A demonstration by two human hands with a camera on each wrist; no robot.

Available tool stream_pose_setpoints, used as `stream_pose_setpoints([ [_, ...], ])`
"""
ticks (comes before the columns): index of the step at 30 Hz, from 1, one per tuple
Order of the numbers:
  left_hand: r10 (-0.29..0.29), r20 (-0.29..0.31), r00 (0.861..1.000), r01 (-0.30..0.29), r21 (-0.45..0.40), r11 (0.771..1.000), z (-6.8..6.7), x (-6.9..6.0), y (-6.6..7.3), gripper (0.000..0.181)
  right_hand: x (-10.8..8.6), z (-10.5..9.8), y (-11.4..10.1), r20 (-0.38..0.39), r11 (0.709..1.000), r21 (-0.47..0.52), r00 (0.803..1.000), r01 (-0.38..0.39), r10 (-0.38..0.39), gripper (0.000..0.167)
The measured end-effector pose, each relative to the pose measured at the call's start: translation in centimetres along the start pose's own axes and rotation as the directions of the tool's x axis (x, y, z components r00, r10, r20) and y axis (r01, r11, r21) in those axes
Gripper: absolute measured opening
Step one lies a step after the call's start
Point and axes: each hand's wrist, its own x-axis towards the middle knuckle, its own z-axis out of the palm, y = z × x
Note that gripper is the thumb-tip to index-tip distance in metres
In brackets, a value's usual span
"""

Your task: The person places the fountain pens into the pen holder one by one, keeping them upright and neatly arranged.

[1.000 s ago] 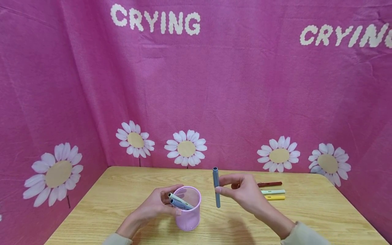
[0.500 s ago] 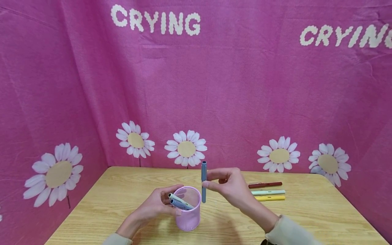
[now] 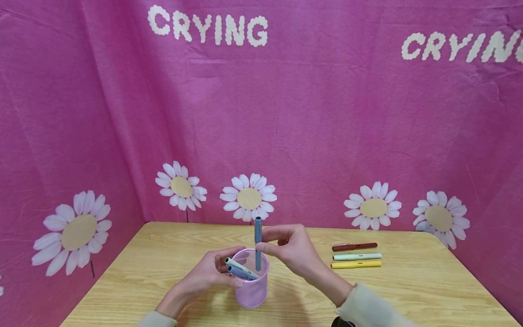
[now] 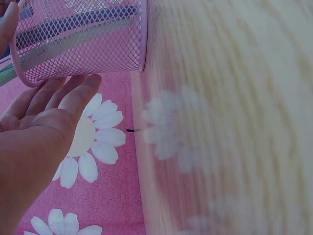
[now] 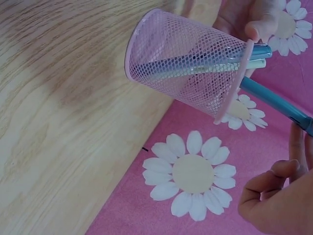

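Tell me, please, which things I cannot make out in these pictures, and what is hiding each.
- Head view: the lower ends of the two pens inside the cup, hidden by its front wall.
- Head view: the markings on the yellow pen, too small to read.
- Right wrist view: the upper end of the held pen, cut off by the right edge.
- Left wrist view: part of the left hand, cut off by the left edge.

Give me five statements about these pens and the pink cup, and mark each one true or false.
1. The right hand pinches a blue-grey pen. True.
2. The left hand holds the pink cup. True.
3. Nothing is inside the pink cup. False: two pens lean in it.
4. Three pens lie on the table. True.
5. Of those, the one nearest the person is red. False: the yellow pen is nearest.
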Motion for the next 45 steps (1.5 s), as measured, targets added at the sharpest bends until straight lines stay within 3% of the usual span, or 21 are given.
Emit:
stream_pose_setpoints([
  [11, 0.022, 0.013, 1.0, -0.022, -0.01, 1.0, 0.1, 0.1, -0.1, 0.08, -0.1, 0.9, 1.2, 0.004, 1.0, -0.003, 1.0, 0.012, -0.012, 0.022],
  [45, -0.006, 0.005, 1.0, 0.006, 0.001, 1.0, -0.1, 0.1, -0.3, 0.081, -1.0, 1.4, 3.2, 0.092, 0.997, -0.082, 0.996, 0.001, 0.007, 0.018],
])
